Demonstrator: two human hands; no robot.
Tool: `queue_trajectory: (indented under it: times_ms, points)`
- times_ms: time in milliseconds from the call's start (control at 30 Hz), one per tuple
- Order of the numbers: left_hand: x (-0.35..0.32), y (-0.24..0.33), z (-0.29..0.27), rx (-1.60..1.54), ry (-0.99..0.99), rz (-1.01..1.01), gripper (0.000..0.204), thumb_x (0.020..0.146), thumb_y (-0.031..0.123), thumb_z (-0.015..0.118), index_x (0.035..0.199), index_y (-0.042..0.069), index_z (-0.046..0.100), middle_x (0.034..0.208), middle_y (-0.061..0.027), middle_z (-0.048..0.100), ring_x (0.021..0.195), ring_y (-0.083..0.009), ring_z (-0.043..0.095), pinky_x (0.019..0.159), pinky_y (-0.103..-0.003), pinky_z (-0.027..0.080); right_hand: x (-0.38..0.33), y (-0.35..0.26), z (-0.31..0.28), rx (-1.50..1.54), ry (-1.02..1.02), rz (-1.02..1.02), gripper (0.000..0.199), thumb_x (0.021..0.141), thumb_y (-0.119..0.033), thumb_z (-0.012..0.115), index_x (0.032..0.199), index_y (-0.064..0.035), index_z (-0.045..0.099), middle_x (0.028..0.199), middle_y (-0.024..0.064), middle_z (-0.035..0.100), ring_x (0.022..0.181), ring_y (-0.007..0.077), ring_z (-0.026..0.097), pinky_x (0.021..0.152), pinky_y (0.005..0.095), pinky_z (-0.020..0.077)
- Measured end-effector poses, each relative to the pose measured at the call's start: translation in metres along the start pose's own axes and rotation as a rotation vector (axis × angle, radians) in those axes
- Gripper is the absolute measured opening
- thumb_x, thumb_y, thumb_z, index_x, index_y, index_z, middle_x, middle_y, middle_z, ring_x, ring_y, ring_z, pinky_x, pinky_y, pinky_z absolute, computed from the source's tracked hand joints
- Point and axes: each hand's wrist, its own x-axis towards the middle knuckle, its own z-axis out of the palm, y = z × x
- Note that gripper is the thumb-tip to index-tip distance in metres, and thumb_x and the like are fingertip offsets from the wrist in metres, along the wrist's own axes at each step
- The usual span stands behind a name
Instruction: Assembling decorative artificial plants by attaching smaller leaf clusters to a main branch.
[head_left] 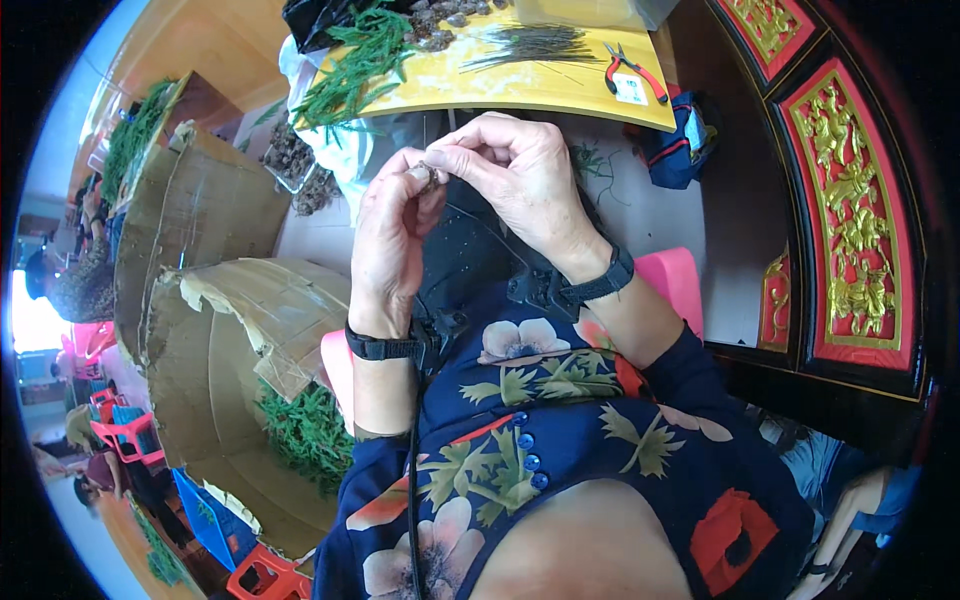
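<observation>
Close to the table's front edge, my left hand (388,235) pinches a small brown cone-like piece (431,180) between thumb and fingertips. My right hand (525,175) meets it from the other side, closed, its thumb and forefinger pressed together at the piece. A thin dark wire (425,128) seems to rise above the fingertips; where it joins the piece is hidden. On the yellow table (440,95) lie green feathery sprigs (360,65), brown cone-like lumps (432,30), a spread pile of thin dark wires (535,45) and red-handled pliers (635,75).
A large torn cardboard box (210,370) with green sprigs (305,430) inside stands at my left. More brown lumps (300,165) lie beyond it. A dark blue bag (683,140) sits by the table's right end, near a carved red and gold panel (860,215). Other people are at far left.
</observation>
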Motion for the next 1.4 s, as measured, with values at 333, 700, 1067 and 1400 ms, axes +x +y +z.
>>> queue_trajectory:
  times_ms: [333, 700, 1067, 1400]
  points:
    - [0.002, 0.004, -0.005, -0.214, -0.018, -0.051, 0.009, 0.083, 0.014, 0.048, 0.079, 0.006, 0.050, 0.062, 0.0046, 0.036, 0.053, -0.0054, 0.029, 0.049, -0.020, 0.024, 0.014, 0.005, -0.008, -0.379, -0.021, -0.492, 0.012, 0.076, -0.001, 0.068, 0.087, -0.0031, 0.068, 0.086, 0.0048, 0.058, 0.069, 0.0080, 0.055, 0.062, 0.0217, 0.0454]
    - [0.004, -0.003, -0.014, -0.463, -0.237, -0.215, 0.012, 0.084, 0.015, 0.047, 0.083, 0.003, 0.049, 0.063, 0.0040, 0.034, 0.053, -0.0060, 0.028, 0.047, -0.021, 0.024, 0.025, 0.015, -0.021, -0.298, -0.316, -0.561, 0.019, 0.073, 0.000, 0.068, 0.091, -0.0054, 0.069, 0.091, 0.0084, 0.064, 0.078, 0.0205, 0.062, 0.069, 0.0273, 0.0505]
    - [0.009, -0.006, -0.018, -0.373, -0.304, -0.251, 0.016, 0.086, 0.018, 0.050, 0.088, 0.002, 0.051, 0.064, 0.0040, 0.034, 0.053, -0.0057, 0.029, 0.047, -0.020, 0.024, 0.027, 0.022, -0.030, -0.445, -0.255, -0.733, 0.018, 0.073, -0.003, 0.068, 0.091, -0.0044, 0.067, 0.086, 0.0092, 0.067, 0.080, 0.0237, 0.066, 0.069, 0.0292, 0.0523]
    - [0.005, -0.001, -0.017, -0.093, -0.191, -0.177, 0.012, 0.088, 0.018, 0.051, 0.089, 0.006, 0.053, 0.065, 0.0065, 0.036, 0.055, -0.0035, 0.029, 0.048, -0.019, 0.023, 0.022, 0.026, -0.024, -0.548, -0.154, -0.769, 0.014, 0.073, -0.004, 0.068, 0.088, -0.0047, 0.066, 0.083, 0.0076, 0.066, 0.075, 0.0227, 0.065, 0.064, 0.0298, 0.0511]
